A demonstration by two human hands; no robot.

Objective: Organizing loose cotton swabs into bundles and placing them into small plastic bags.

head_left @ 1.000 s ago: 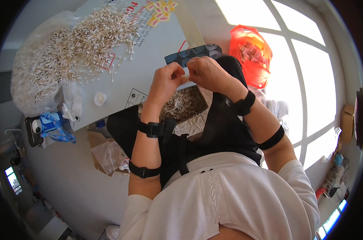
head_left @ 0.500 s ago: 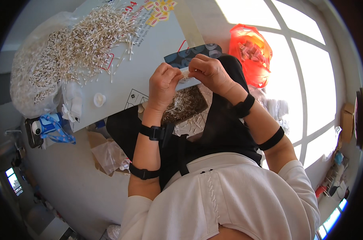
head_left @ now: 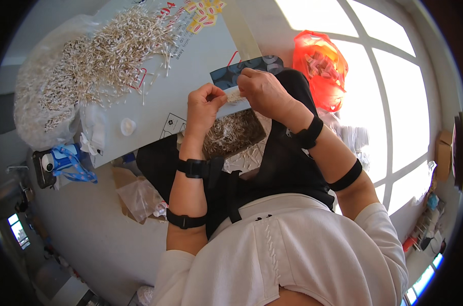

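Observation:
A small row of cotton swabs [head_left: 233, 96] lies between my hands above a pale surface. At its left end, my left hand [head_left: 203, 108] pinches with thumb and forefinger. My right hand [head_left: 266, 93] closes its fingertips on the right end, its back turned up and hiding part of the grip. Just below the hands, an open box [head_left: 262, 133] holds many loose cotton swabs [head_left: 231, 133]. More swabs are scattered below the box, near my lap.
A large swab heap [head_left: 122, 48] covers the table's far left, spilling from a clear plastic bag [head_left: 25, 109]. Yellow labels [head_left: 205, 14] lie at the back. A dark patterned sheet [head_left: 226, 76] is behind my hands. A red plastic bag [head_left: 333, 94] with pink packets stands right.
My hands have moved slightly apart, the left one a little leftward and the right one a little up. More of the swab row shows between them.

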